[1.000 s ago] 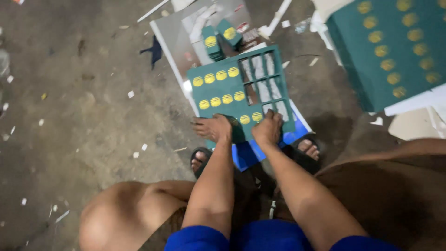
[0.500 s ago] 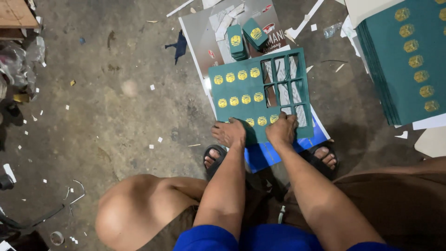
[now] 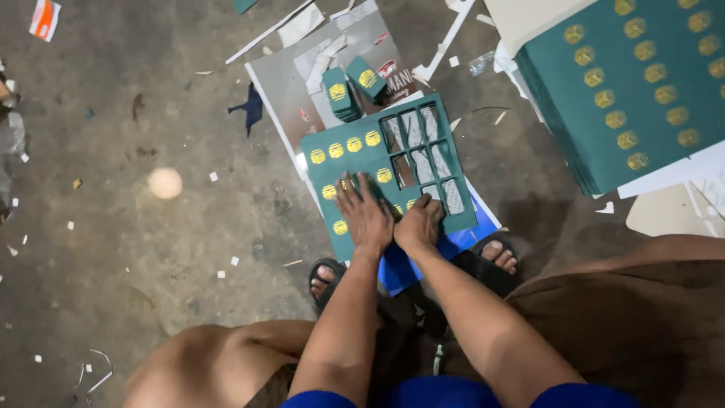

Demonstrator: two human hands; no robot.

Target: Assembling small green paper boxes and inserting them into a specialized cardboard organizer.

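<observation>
The person squats over a green card sheet (image 3: 355, 162) lying flat on the concrete floor (image 3: 151, 249), its near edge just ahead of two sandalled feet. The sheet is dark teal, printed with rows of round gold emblems on its left half; its right half is punched out into a grid of rectangular holes (image 3: 423, 159), thin green strips left between them and grey paper showing through. The left hand (image 3: 365, 215) lies palm down on the sheet, fingers spread and flat over the emblems near the middle of the near edge, gripping nothing. The right hand (image 3: 418, 224) sits just beside it, touching, fingers curled under against the sheet at the near edge; I cannot tell whether it pinches anything. A blue sheet (image 3: 423, 253) pokes out beneath the near right corner, and a grey printed sheet (image 3: 302, 91) lies under the far end. On that grey sheet, just past the far edge, stand two small stacks of cut green cards (image 3: 351, 89). A tall pile of uncut green sheets (image 3: 642, 83) sits well apart to the right.
</observation>
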